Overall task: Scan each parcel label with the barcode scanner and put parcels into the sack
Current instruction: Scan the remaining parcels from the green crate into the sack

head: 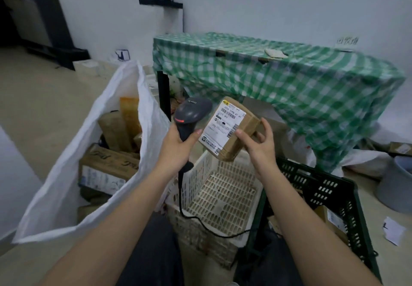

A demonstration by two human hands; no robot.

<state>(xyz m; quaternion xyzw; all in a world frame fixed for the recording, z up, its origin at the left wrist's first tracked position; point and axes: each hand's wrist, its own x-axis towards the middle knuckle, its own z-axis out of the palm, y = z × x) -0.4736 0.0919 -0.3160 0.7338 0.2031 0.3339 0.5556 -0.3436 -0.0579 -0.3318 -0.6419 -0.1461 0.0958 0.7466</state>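
Observation:
My left hand [178, 146] grips the handle of a dark grey barcode scanner [192, 113], whose black cable hangs down across the white crate. My right hand [259, 146] holds a small brown cardboard parcel [231, 129] by its right end, tilted, with its white barcode label [224, 126] facing me. The scanner head sits just left of the label, almost touching the parcel. A large white sack [66, 167] stands open at the left with several brown parcels [109, 165] inside.
A white perforated crate [223, 194] sits below my hands, with a black-green crate [330, 194] to its right holding a parcel. Behind stands a table under a green checked cloth [289, 80]. A grey bucket [396, 183] is at far right.

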